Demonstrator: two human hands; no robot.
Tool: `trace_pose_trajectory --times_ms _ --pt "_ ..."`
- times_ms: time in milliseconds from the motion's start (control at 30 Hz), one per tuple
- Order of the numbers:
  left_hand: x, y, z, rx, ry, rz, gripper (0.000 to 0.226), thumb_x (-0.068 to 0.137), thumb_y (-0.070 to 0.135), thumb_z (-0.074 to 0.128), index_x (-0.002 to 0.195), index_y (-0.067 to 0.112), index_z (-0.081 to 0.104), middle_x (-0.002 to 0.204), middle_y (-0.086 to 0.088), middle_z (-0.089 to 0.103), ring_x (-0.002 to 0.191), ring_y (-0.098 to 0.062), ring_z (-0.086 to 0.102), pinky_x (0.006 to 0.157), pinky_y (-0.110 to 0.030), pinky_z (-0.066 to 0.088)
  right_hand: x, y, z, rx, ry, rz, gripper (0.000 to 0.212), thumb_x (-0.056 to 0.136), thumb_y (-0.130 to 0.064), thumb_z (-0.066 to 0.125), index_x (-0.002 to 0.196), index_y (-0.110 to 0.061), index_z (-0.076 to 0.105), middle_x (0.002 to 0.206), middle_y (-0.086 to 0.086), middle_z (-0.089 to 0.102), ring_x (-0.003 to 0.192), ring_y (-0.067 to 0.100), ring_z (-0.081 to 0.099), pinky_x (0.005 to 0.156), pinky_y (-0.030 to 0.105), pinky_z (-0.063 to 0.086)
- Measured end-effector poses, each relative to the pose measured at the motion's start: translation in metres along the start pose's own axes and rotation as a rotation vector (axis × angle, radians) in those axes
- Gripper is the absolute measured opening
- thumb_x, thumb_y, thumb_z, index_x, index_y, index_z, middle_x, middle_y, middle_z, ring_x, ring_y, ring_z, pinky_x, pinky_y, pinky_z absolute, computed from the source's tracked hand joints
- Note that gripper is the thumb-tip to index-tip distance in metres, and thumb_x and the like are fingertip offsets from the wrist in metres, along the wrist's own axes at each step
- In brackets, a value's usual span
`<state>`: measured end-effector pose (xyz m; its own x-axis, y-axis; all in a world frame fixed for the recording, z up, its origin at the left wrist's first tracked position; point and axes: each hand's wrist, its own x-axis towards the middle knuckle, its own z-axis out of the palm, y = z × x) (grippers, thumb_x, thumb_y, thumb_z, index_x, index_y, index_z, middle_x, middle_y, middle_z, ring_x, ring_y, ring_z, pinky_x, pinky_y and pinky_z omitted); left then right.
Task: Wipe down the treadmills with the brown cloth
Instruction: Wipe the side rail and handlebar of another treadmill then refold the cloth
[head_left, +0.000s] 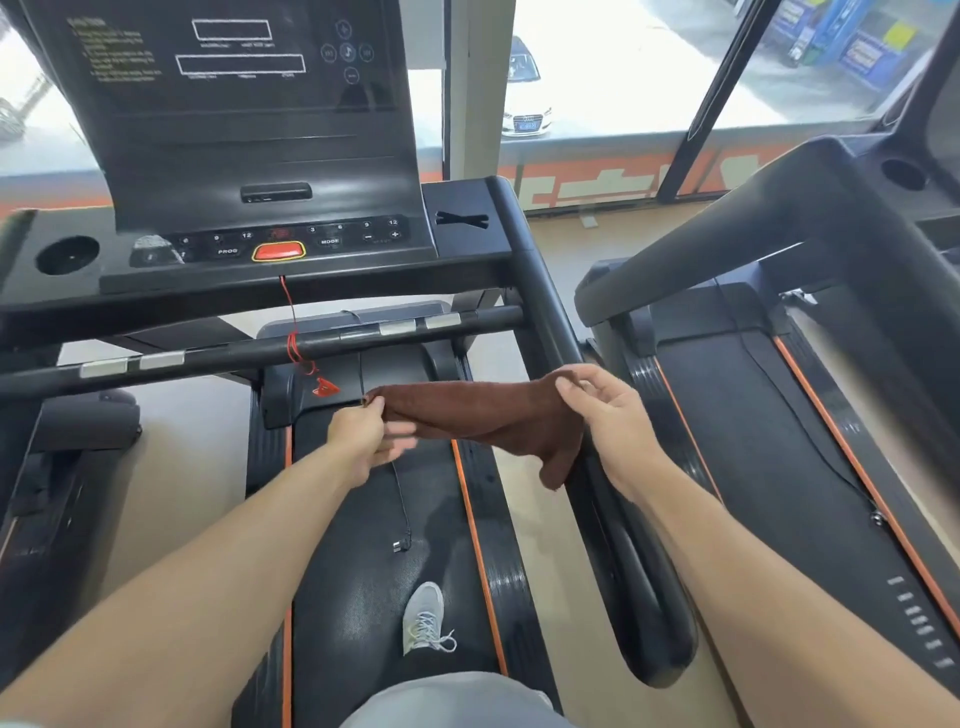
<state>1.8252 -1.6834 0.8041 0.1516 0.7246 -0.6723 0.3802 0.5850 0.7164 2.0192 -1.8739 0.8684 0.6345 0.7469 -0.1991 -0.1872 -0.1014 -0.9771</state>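
Note:
I stand on the belt (358, 571) of a black treadmill whose console (249, 156) rises ahead. A brown cloth (483, 415) is stretched between my hands above the belt, below the front crossbar (249, 351). My left hand (363, 431) pinches the cloth's left corner. My right hand (602, 410) pinches its right end beside the right handrail (550, 322), and a flap of cloth hangs below it. A second treadmill (769, 415) stands to the right.
A red safety cord with its clip (324, 387) hangs from the stop button (278, 251). A black cable (402, 519) lies on the belt. My grey shoe (423, 618) rests on the belt. Windows and a parked car lie beyond.

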Motion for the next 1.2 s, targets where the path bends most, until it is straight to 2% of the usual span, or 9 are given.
trace_pose_trajectory --times_ms 200,300,433,600,733,867,1033,1133,1200 --pt "-0.014 0.023 0.017 -0.098 -0.091 0.003 0.054 0.089 0.061 0.067 0.114 0.014 0.058 0.103 -0.010 0.069 0.089 -0.023 0.071 0.064 -0.037 0.061 -0.011 -0.003 0.004 -0.256 -0.687 0.179 0.014 0.097 -0.012 0.068 0.097 -0.022 0.078 0.095 0.008 0.071 0.091 0.020 0.063 0.085 0.032 0.048" --pt "-0.026 0.029 0.023 0.331 -0.176 0.285 0.047 0.087 0.011 0.073 0.126 0.018 0.049 0.115 -0.007 0.059 0.087 -0.014 0.059 0.053 -0.024 0.051 -0.008 -0.008 0.005 -0.291 -0.787 0.194 0.009 0.097 -0.008 0.069 0.104 -0.011 0.075 0.101 0.009 0.073 0.095 0.017 0.067 0.091 0.027 0.051" --pt "-0.041 0.033 0.029 0.461 -0.307 0.540 0.052 0.083 -0.014 0.049 0.121 0.022 0.048 0.092 -0.004 0.069 0.080 -0.016 0.064 0.051 -0.018 0.046 0.004 -0.013 0.004 -0.373 -0.727 0.140 0.011 0.097 -0.005 0.070 0.107 -0.009 0.074 0.106 0.016 0.075 0.097 0.020 0.070 0.095 0.032 0.053" --pt "-0.055 0.045 0.042 0.361 -0.291 0.659 0.020 0.092 -0.004 0.055 0.105 0.011 0.061 0.056 0.012 0.066 0.050 0.006 0.057 0.049 -0.009 0.040 0.012 -0.018 0.007 -0.459 -0.672 0.049 0.012 0.097 0.000 0.068 0.104 -0.010 0.070 0.098 0.014 0.075 0.088 0.014 0.069 0.085 0.027 0.052" --pt "-0.058 0.045 0.050 0.319 -0.311 0.615 0.026 0.087 0.004 0.049 0.079 0.012 0.073 0.066 0.007 0.068 0.062 -0.002 0.057 0.066 -0.020 0.045 0.006 -0.032 0.015 -0.502 -0.685 0.019 0.010 0.099 0.002 0.064 0.104 -0.006 0.067 0.086 0.001 0.072 0.075 0.003 0.068 0.069 0.014 0.051" --pt "-0.058 0.040 0.057 0.394 -0.396 0.595 0.041 0.081 0.030 0.045 0.093 0.000 0.071 0.089 -0.023 0.070 0.072 -0.016 0.056 0.073 -0.034 0.043 0.017 -0.034 0.013 -0.527 -0.419 -0.178 0.019 0.092 -0.006 0.076 0.095 -0.025 0.078 0.085 -0.011 0.074 0.084 0.016 0.068 0.084 0.028 0.056" --pt "-0.063 0.039 0.056 0.473 -0.550 0.600 0.038 0.100 0.011 0.047 0.099 0.032 0.078 0.077 0.015 0.074 0.070 0.001 0.062 0.069 -0.016 0.045 0.023 -0.031 0.011 -0.527 -0.247 -0.108 0.025 0.085 -0.009 0.084 0.104 -0.023 0.074 0.083 -0.006 0.067 0.067 0.005 0.058 0.078 0.026 0.054" --pt "-0.060 0.034 0.054 0.484 -0.602 0.618 0.030 0.101 0.008 0.052 0.106 0.021 0.080 0.095 -0.004 0.078 0.087 -0.016 0.070 0.084 -0.033 0.054 0.026 -0.027 0.009 -0.577 -0.258 0.057 0.046 0.085 -0.022 0.086 0.127 -0.024 0.069 0.086 -0.004 0.065 0.075 0.004 0.065 0.087 0.029 0.055" --pt "-0.060 0.031 0.052 0.487 -0.627 0.636 0.027 0.100 0.008 0.056 0.102 0.021 0.080 0.093 -0.005 0.078 0.085 -0.013 0.068 0.084 -0.033 0.053 0.023 -0.029 0.009 -0.618 -0.301 0.067 0.027 0.087 -0.025 0.084 0.113 -0.029 0.077 0.088 -0.008 0.072 0.082 0.006 0.068 0.084 0.027 0.057"
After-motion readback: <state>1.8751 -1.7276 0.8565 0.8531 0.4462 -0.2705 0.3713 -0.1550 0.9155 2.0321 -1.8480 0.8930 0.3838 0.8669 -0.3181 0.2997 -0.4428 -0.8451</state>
